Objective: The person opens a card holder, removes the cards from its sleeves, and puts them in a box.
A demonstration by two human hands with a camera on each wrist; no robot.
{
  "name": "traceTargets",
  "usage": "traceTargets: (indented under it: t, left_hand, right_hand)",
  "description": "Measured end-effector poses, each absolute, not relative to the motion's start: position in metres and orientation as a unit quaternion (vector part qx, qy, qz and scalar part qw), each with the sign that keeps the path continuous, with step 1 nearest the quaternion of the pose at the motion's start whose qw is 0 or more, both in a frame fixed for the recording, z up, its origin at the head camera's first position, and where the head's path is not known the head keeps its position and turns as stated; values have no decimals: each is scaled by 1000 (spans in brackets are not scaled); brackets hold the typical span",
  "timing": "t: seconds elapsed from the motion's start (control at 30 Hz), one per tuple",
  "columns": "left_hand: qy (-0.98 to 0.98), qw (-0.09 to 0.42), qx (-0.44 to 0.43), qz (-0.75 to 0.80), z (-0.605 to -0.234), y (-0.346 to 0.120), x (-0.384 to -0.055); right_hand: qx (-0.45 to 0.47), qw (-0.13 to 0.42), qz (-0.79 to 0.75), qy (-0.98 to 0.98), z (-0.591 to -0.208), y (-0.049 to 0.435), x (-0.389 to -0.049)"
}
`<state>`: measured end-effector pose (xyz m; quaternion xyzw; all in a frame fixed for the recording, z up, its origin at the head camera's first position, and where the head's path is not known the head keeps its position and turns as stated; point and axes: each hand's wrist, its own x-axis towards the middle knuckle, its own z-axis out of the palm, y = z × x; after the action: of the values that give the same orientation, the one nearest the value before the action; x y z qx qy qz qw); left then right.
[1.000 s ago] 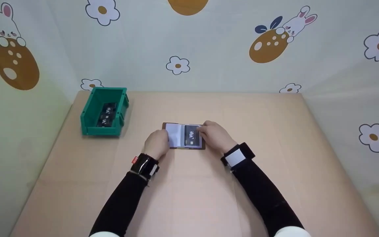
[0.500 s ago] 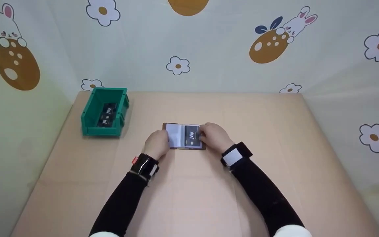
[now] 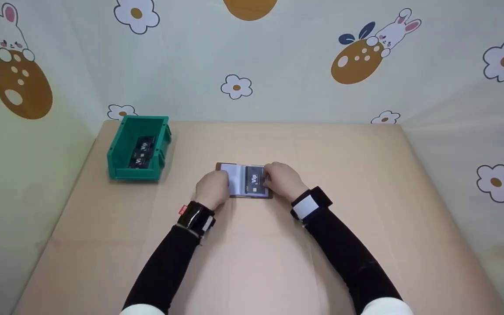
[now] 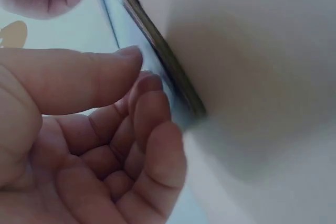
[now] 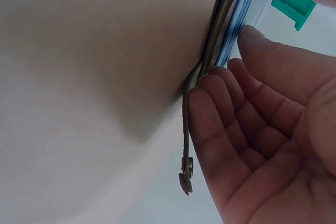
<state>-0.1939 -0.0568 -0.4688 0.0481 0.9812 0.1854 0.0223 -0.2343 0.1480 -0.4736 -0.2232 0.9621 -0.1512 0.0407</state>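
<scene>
Now edged inward, the left hand (image 3: 211,189) covers more of the left page (image 3: 235,181), its hold unclear, while the right hand (image 3: 285,180) pinches the open card holder (image 3: 243,181) midway across the table (image 3: 258,262).

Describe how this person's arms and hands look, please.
The left hand and right hand are ungloved. Black sleeves cover both forearms, with white, rounded ends at the head picture's lower edge. The left wrist wears a glossy black band with a small red tag; the right, a black strap with a pale rectangular patch.
</scene>
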Motion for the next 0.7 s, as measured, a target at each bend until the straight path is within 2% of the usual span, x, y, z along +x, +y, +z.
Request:
traceTargets:
  t: [0.3,0.7]
  left_hand:
    - [963,25,50,263,-469,-39,-206]
    - [957,71,3,281,-473,-32,-212]
  right_hand:
    - [-225,33,-155,961,-473,147,-233]
    - [-222,32,-148,963,-474,146,-233]
